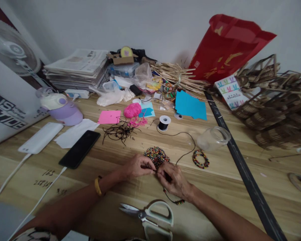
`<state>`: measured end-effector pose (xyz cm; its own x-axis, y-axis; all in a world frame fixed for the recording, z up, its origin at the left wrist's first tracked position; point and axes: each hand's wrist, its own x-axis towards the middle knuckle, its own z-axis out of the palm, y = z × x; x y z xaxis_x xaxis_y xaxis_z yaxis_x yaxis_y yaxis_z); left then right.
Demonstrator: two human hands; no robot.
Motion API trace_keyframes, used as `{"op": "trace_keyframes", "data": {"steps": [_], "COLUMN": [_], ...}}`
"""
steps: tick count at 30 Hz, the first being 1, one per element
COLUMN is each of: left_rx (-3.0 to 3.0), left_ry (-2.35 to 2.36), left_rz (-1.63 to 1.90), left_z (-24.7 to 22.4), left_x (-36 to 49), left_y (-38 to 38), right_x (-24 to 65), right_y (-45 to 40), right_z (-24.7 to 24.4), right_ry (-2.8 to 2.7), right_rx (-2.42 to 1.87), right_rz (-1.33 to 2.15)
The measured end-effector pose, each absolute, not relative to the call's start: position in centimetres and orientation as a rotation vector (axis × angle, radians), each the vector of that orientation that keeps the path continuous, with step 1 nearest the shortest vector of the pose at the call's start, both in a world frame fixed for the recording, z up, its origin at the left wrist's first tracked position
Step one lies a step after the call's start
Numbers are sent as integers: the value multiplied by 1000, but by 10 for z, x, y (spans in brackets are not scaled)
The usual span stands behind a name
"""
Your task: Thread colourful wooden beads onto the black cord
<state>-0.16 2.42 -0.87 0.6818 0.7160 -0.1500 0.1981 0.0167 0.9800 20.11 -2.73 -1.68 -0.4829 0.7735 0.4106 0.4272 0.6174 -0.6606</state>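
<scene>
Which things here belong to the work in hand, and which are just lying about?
Seemingly in use:
- loose beads
- spool of black cord
- short beaded strand
- scissors, probably

Seemingly just lying about:
- phone
- pink yarn
- newspapers
- red bag
- fan

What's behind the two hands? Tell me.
A pile of multicoloured beads, with a spool of black cord farther back. The left hand and right hand cover the pile's near edge, which cannot be seen.

The worktop (220,187) is lit dimly, and soft shadows are cast by the arms (215,207). Near the edges, the fan (12,50) and baskets (273,124) are stretched and blurred.
</scene>
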Motion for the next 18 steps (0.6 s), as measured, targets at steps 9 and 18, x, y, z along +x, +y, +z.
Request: {"op": "trace_keyframes", "data": {"steps": [9,18], "left_rx": [1565,1469], "left_ry": [750,736], "left_rz": [476,490], "left_z": [-9,-12], "left_x": [-1,0], "left_y": [23,22], "right_x": [201,203], "right_y": [-27,-28], "right_z": [-18,-22], "right_ry": [-2158,-2128], "right_rx": [-884,-893], "right_rz": [649,679]}}
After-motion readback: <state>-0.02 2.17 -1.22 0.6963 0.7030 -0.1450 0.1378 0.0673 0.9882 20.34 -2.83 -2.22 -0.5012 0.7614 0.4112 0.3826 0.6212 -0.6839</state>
